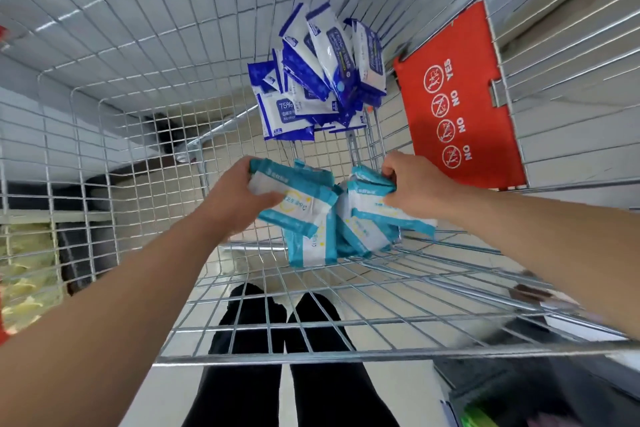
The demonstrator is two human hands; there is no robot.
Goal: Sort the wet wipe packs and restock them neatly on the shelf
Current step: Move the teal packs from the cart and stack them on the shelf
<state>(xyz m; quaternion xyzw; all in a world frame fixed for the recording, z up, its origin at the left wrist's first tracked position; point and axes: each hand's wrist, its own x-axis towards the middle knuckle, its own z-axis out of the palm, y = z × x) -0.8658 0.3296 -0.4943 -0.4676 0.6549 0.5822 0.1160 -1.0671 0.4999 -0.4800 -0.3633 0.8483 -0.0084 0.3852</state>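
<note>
My left grip [239,199] is clamped on a teal-and-white pack [301,206], and my right grip [414,191] on a second teal pack [370,180]. Blue packs [322,80] are heaped in the cart's [138,87] far right corner.

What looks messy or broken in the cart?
The blue packs lie in a tilted heap at the far end of the cart, and the teal packs are piled crookedly nearer. Nothing looks torn or spilled.

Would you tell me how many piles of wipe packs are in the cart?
2: dark blue pile at the far end; teal pile nearer, gripped by left hand and right hand.
</note>
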